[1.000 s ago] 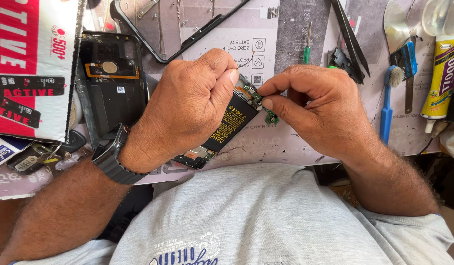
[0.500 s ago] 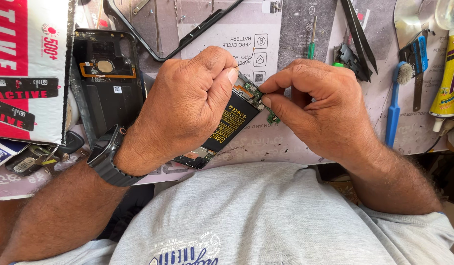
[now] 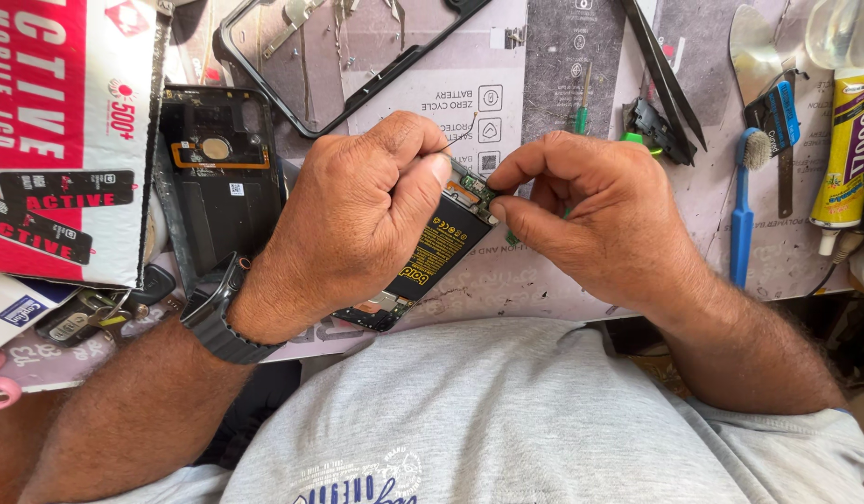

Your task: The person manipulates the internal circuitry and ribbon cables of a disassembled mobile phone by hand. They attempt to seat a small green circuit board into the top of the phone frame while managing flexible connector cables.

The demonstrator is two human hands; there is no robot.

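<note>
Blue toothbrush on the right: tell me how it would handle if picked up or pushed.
The blue toothbrush looks thin and plastic, so probably light and fairly stiff. It lies flat on the bench mat, so a push would likely slide it rather than roll it. Its smooth handle may be slightly slippery.

Both hands [image 3: 357,224] [image 3: 595,219] pinched together
</note>
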